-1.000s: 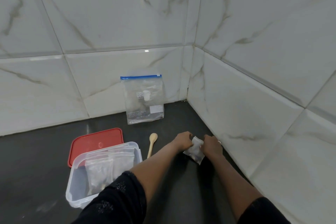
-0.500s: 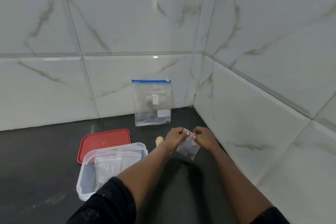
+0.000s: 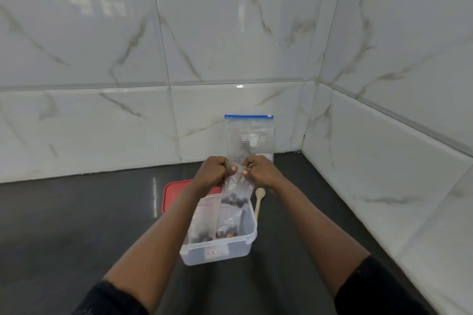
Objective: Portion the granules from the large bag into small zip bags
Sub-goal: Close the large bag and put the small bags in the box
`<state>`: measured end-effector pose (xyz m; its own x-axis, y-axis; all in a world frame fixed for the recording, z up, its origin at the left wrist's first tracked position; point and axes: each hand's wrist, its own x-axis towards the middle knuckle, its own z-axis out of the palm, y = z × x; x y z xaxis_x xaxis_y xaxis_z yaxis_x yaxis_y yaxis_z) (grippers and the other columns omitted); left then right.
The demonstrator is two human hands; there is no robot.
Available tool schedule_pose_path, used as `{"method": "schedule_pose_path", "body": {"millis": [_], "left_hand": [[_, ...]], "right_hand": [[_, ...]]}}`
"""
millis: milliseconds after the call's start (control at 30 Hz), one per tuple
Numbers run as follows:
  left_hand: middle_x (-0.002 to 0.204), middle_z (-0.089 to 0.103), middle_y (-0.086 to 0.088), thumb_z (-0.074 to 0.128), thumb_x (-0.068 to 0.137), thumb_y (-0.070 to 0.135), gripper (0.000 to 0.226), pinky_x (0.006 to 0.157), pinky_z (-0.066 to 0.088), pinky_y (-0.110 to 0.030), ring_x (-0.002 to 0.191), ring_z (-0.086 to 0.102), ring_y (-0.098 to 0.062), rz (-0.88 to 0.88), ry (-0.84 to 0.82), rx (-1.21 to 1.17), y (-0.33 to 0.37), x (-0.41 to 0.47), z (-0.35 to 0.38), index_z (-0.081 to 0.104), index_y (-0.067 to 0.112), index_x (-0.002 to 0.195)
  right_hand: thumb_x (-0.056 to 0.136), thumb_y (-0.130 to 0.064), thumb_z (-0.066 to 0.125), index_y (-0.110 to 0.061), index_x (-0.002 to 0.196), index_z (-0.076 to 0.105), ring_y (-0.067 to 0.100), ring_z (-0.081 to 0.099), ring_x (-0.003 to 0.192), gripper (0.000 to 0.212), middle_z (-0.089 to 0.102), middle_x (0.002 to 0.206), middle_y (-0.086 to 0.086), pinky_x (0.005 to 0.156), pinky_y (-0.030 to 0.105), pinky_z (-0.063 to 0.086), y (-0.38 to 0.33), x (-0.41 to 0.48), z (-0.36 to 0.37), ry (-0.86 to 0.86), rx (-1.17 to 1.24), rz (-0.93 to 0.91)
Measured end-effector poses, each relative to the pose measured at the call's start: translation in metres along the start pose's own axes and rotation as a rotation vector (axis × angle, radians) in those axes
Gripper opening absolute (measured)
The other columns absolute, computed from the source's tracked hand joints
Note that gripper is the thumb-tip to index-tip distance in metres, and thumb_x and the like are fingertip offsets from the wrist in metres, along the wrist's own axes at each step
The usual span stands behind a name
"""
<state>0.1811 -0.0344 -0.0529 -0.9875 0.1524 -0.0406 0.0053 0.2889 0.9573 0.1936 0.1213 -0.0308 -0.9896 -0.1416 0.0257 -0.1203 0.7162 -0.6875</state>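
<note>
**Head view.** The left hand (image 3: 212, 170) and right hand (image 3: 261, 171) each pinched a top corner of one small zip bag (image 3: 234, 188) between thumb and curled fingers, with the knuckles almost meeting over the mouth strip. The bag hung straight down from this grip, long axis upright, with dark granules (image 3: 234, 201) gathered in its lower part. It was held in the air above the far end of a clear plastic tub (image 3: 217, 250). The tub stood on the dark counter (image 3: 76, 225) and held several filled bags (image 3: 202, 225) standing on edge. The tub thus lay directly below and nearward of the grip. Neither hand was plainly nearer, so either could probably lower the bag once the seal is pressed.

A wooden spoon (image 3: 258, 206) lay just right of the tub, and a red lid (image 3: 174, 192) lay at its far left. The large bag (image 3: 249, 135), blue zip strip on top, leaned against the tiled wall (image 3: 128, 123) beyond the hands. Its white print read "UR", the rest being hidden or too faint. A small label (image 3: 213, 252) on the tub's near wall was unreadable. Whether the mouth strip was fully closed could not be told.
</note>
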Motion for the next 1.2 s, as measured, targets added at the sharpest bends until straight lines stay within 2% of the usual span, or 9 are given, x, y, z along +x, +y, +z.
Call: {"method": "schedule_pose_path", "body": {"millis": [133, 300, 533, 667, 767, 900, 1000, 1067, 1200], "left_hand": [[0.068, 0.055, -0.008, 0.052, 0.088, -0.004, 0.024, 0.056, 0.048, -0.027, 0.060, 0.051, -0.015, -0.174, -0.205, 0.011, -0.018, -0.021, -0.036, 0.059, 0.009, 0.069], [0.069, 0.057, -0.004, 0.048, 0.089, -0.006, 0.022, 0.059, 0.056, -0.025, 0.062, 0.055, -0.013, -0.318, -0.317, 0.131, -0.040, -0.042, -0.043, 0.060, 0.009, 0.079], [0.091, 0.069, -0.006, 0.062, 0.085, 0.006, 0.017, 0.074, 0.048, -0.022, 0.075, 0.058, -0.013, -0.189, -0.269, 0.558, -0.050, -0.033, -0.038, 0.071, 0.004, 0.100], [0.079, 0.071, -0.008, 0.067, 0.079, 0.004, 0.009, 0.058, 0.050, -0.015, 0.065, 0.064, -0.011, -0.138, -0.075, 0.380, -0.038, -0.019, -0.062, 0.073, 0.004, 0.087], [0.069, 0.066, -0.007, 0.065, 0.084, 0.009, 0.010, 0.056, 0.050, -0.021, 0.058, 0.059, -0.013, -0.233, 0.133, 0.158, -0.046, -0.002, -0.087, 0.067, 0.010, 0.074], [0.067, 0.044, -0.005, 0.054, 0.087, 0.008, 0.025, 0.059, 0.037, -0.029, 0.064, 0.043, -0.018, -0.431, 0.276, 0.269, -0.087, 0.019, -0.105, 0.045, 0.009, 0.064], [0.087, 0.048, -0.013, 0.048, 0.090, 0.006, 0.006, 0.072, 0.037, -0.029, 0.085, 0.046, -0.023, -0.521, 0.267, 0.278, -0.116, 0.022, -0.104, 0.051, 0.000, 0.090], [0.085, 0.049, -0.014, 0.045, 0.092, 0.005, 0.015, 0.068, 0.036, -0.029, 0.084, 0.046, -0.024, -0.543, 0.286, 0.233, -0.125, 0.026, -0.103, 0.054, -0.004, 0.100], [0.063, 0.038, -0.008, 0.042, 0.090, 0.000, 0.026, 0.054, 0.027, -0.027, 0.057, 0.035, -0.019, -0.594, 0.355, 0.023, -0.131, 0.036, -0.105, 0.042, 0.004, 0.064]], "right_hand": [[0.087, -0.005, 0.059, -0.002, 0.101, 0.065, 0.018, 0.052, 0.084, 0.016, 0.056, 0.092, 0.010, 0.069, 0.030, 0.048, -0.016, -0.005, 0.031, -0.208, -0.125, -0.050], [0.087, -0.012, 0.062, -0.001, 0.108, 0.065, 0.025, 0.057, 0.095, 0.023, 0.063, 0.114, 0.014, 0.074, 0.025, 0.035, -0.021, -0.010, 0.066, -0.377, -0.353, -0.055], [0.083, -0.023, 0.070, -0.001, 0.105, 0.065, 0.027, 0.066, 0.088, 0.031, 0.067, 0.100, 0.015, 0.075, 0.031, 0.052, -0.019, -0.007, 0.089, -0.393, -0.527, 0.014], [0.076, -0.026, 0.077, -0.007, 0.106, 0.060, 0.028, 0.066, 0.099, 0.039, 0.064, 0.104, 0.011, 0.087, 0.039, 0.053, -0.028, 0.015, 0.075, -0.205, -0.548, 0.080], [0.079, -0.022, 0.072, -0.004, 0.094, 0.063, 0.029, 0.063, 0.093, 0.025, 0.064, 0.097, 0.015, 0.072, 0.028, 0.049, -0.032, 0.039, 0.070, -0.127, -0.441, 0.079], [0.089, -0.019, 0.061, 0.005, 0.097, 0.065, 0.020, 0.051, 0.073, 0.026, 0.062, 0.090, 0.017, 0.049, 0.019, 0.031, -0.025, 0.064, 0.082, -0.262, -0.370, 0.168], [0.091, -0.016, 0.060, 0.003, 0.101, 0.061, 0.021, 0.050, 0.083, 0.022, 0.053, 0.088, 0.013, 0.065, 0.026, 0.042, -0.020, 0.077, 0.097, -0.395, -0.331, 0.272], [0.093, -0.016, 0.056, 0.001, 0.113, 0.059, 0.023, 0.051, 0.093, 0.026, 0.051, 0.102, 0.015, 0.081, 0.032, 0.045, -0.018, 0.084, 0.106, -0.493, -0.348, 0.305], [0.098, -0.020, 0.049, 0.002, 0.135, 0.046, 0.030, 0.047, 0.127, 0.044, 0.045, 0.141, 0.016, 0.105, 0.036, 0.038, -0.021, 0.091, 0.117, -0.558, -0.310, 0.344]]}}
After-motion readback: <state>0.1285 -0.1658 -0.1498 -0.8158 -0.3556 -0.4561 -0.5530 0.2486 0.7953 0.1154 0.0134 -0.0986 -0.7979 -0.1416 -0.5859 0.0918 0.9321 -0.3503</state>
